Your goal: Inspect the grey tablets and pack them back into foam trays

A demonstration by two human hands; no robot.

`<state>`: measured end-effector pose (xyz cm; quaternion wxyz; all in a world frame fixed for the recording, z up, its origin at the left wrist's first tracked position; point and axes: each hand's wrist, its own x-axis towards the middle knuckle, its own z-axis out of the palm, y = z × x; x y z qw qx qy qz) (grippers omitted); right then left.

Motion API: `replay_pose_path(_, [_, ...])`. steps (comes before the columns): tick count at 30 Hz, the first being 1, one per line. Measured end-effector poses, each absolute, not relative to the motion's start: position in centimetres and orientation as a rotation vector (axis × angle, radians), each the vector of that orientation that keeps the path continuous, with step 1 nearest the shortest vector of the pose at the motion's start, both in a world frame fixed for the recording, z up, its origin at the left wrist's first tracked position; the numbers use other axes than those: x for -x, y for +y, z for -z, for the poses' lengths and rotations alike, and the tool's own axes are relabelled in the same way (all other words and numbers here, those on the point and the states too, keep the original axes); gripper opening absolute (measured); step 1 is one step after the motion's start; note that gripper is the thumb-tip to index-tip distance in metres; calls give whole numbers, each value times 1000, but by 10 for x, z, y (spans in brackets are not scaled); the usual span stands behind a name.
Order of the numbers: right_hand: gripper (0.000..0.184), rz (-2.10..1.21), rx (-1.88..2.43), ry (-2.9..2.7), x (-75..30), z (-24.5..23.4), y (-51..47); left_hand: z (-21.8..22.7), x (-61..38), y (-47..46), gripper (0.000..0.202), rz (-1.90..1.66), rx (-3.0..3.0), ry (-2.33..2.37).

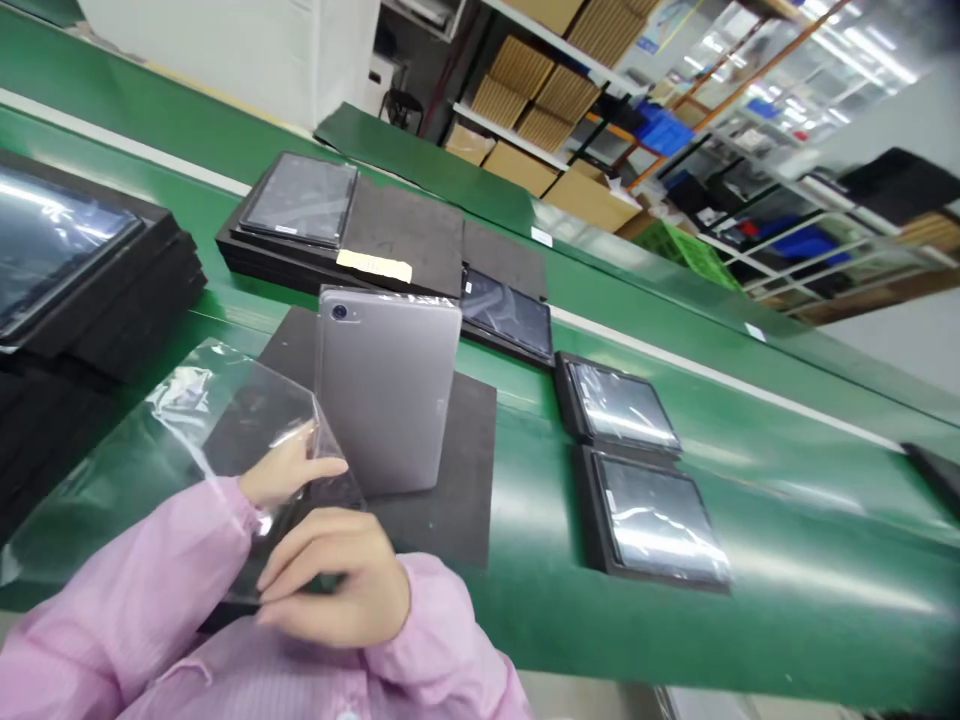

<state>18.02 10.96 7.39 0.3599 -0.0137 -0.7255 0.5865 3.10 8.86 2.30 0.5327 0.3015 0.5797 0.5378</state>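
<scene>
A grey tablet (386, 385) stands upright, back facing me, on a black foam mat (457, 470) on the green belt. My left hand (289, 470) pinches a clear plastic bag (225, 410) at the tablet's lower left edge. My right hand (337, 580), fingers curled together, grips the lower part of the same bag just below the left hand. Both arms wear pink sleeves.
Two bagged tablets in black trays (622, 405) (656, 520) lie to the right on the green belt (787, 560). Black foam stacks with tablets sit at left (82, 280) and behind (300, 200). Shelves with cardboard boxes (540, 90) stand in the background.
</scene>
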Motion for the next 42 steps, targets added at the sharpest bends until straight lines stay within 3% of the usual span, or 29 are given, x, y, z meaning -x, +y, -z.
replay_pose_path(3, [22, -1646, 349, -1470, -200, -86, 145, -19, -29, 89, 48, -1210, -685, 1324])
replay_pose_path(7, [25, -1343, 945, -1181, -239, -77, 204, -19, -30, 90, 60, -1260, -547, 1180])
replay_pose_path(10, [22, -1287, 1152, -1151, -261, -63, 222, -24, -29, 90, 65, -1276, -447, 1186])
replay_pose_path(14, [34, -1381, 1240, -1221, -257, -48, 189, -26, -30, 89, 64, -1267, -425, 1229])
replay_pose_path(21, [39, -1355, 1297, -1045, -243, -27, 149, -23, -37, 86, 64, -1352, -467, 1466])
replay_pose_path(25, [39, -1172, 1309, -862, -270, -37, 165, -37, -26, 75, 56, -1351, -372, 1511])
replay_pose_path(30, [47, -703, 1332, -744, -296, -62, 158, -52, -3, 56, 39, -1477, -70, 1551])
replay_pose_path(35, [23, -27, 1267, -1356, -284, -39, 129, -42, -18, 49, 23, -1807, 103, 1511])
replay_pose_path(42, [30, -303, 836, -2246, -289, 5, 140, -26, -57, 36, 18, -1803, 169, 1345])
